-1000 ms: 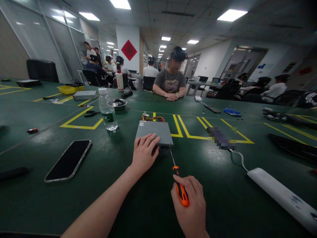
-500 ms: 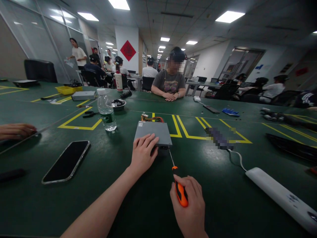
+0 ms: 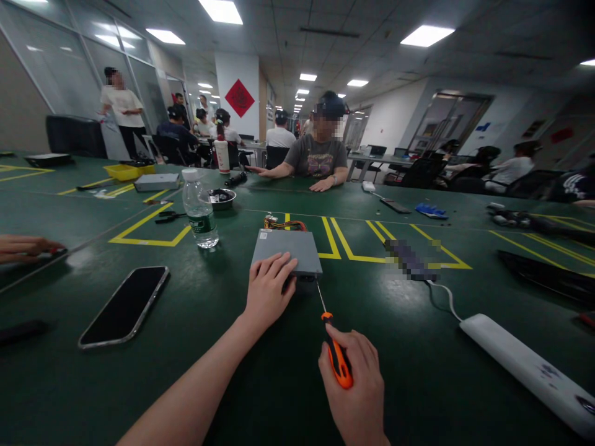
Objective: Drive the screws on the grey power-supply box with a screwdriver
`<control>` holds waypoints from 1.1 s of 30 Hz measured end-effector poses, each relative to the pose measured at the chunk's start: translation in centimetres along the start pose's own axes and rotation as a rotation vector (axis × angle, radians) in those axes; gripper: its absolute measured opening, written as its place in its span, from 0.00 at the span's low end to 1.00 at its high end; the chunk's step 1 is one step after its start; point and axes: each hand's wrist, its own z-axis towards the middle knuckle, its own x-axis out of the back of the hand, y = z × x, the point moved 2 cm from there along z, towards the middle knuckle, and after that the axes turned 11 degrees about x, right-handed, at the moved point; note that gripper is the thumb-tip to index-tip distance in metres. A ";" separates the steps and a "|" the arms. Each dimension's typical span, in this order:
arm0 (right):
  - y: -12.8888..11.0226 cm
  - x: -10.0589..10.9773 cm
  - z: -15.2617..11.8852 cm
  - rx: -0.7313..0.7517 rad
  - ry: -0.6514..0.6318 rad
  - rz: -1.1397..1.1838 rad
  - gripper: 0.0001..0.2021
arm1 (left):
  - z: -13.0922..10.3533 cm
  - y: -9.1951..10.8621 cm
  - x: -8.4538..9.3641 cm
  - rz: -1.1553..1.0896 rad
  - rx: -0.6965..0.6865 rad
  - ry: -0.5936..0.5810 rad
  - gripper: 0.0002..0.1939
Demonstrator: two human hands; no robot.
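Note:
A grey metal box (image 3: 302, 251) with a bundle of coloured wires (image 3: 286, 225) at its back lies on the green table (image 3: 260, 396). My left hand (image 3: 271, 288) rests on the box's front left part, fingers over the top and thumb at the front edge. My right hand (image 3: 356, 371) is closed around the orange and black handle of a screwdriver (image 3: 338, 359). The screwdriver's thin shaft points up and away, its tip at the front right corner of the box. Whether the tip sits in a screw is too small to tell.
To the left are a phone (image 3: 125, 306), a water bottle (image 3: 201, 214), a metal bowl (image 3: 223, 198) and another person's hand (image 3: 28, 248). At right lies a white power strip (image 3: 520, 365). A person (image 3: 318, 152) sits across the table.
The person across has parted their hands, one reaching out to the left. A standing person in the back left has shifted left. My hands, the box and the screwdriver have barely moved.

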 end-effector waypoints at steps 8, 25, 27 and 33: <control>0.1 0.3 -0.2 -0.266 -0.004 0.080 0.12 | 0.0 -0.1 0.0 0.006 0.001 0.000 0.16; 0.0 0.1 -0.2 -0.124 0.015 0.026 0.09 | 0.0 0.0 0.1 -0.006 -0.004 -0.005 0.17; -0.1 0.0 -0.2 -0.002 0.034 -0.035 0.08 | 0.0 0.0 0.1 -0.002 -0.004 -0.006 0.16; 0.0 0.1 0.1 0.060 0.031 -0.044 0.08 | 0.0 -0.1 0.0 -0.004 -0.001 -0.003 0.16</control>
